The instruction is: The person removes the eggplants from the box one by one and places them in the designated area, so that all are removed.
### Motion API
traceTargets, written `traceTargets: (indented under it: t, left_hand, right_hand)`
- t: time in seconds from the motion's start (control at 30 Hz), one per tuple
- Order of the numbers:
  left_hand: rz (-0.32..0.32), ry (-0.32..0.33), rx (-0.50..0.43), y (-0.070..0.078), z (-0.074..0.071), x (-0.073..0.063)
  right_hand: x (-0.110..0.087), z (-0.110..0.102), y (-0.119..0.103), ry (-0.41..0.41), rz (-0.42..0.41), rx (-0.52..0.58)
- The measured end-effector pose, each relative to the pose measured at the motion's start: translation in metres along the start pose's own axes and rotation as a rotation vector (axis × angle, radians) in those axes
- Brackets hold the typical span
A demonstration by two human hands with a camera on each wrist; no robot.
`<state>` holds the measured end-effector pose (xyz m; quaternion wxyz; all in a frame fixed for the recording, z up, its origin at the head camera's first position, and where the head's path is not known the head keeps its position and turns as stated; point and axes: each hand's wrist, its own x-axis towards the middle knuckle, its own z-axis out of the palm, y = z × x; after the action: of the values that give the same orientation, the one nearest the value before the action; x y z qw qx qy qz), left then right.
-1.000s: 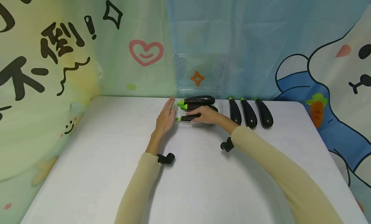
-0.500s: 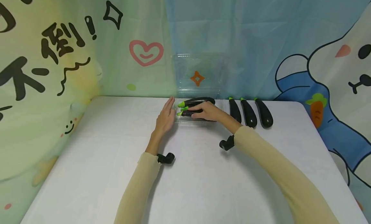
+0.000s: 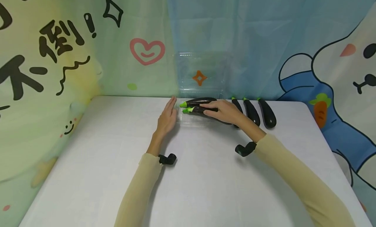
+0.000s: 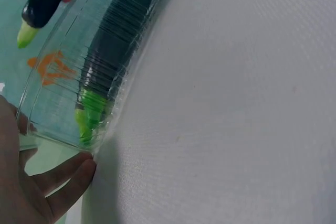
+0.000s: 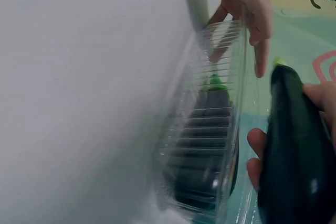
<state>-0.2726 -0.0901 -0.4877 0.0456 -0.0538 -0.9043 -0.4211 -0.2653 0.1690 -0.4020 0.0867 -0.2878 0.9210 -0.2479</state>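
A clear plastic container (image 3: 188, 121) lies near the table's back edge with its lid (image 3: 202, 62) raised behind it. My right hand (image 3: 225, 111) grips a dark eggplant (image 5: 294, 150) with a green stem, lifted above the container. At least one eggplant (image 3: 201, 101) lies in the container's back part. Through the ribbed wall, the left wrist view shows two green stems (image 4: 90, 109) at the near end. My left hand (image 3: 167, 121) touches the container's left end with its fingers extended. The held eggplant partly covers what lies below it.
Several things stand close by: to the right of the container lie three more eggplants, a left one (image 3: 236, 103) partly behind my right hand, a middle one (image 3: 252, 112) and a right one (image 3: 267, 113). A printed cloth (image 3: 255, 40) hangs behind the white table (image 3: 117, 148).
The right hand has lifted an eggplant from the container's front part and moved it up and to the right. The left hand stays at the container's left end.
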Motion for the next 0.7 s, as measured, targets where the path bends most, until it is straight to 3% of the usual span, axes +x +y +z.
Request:
traceTargets:
  t: [0.27, 0.57, 0.7]
  left_hand:
    - [0.002, 0.003, 0.001, 0.000, 0.001, -0.001]
    - [0.002, 0.001, 0.003, 0.000, 0.000, -0.001]
    - [0.004, -0.003, 0.005, 0.001, 0.000, -0.001]
  right_hand:
    - [-0.021, 0.007, 0.000, 0.094, 0.056, 0.058]
    - [-0.041, 0.006, 0.001, 0.118, 0.067, 0.159]
    - [-0.054, 0.007, 0.000, 0.168, 0.090, 0.202]
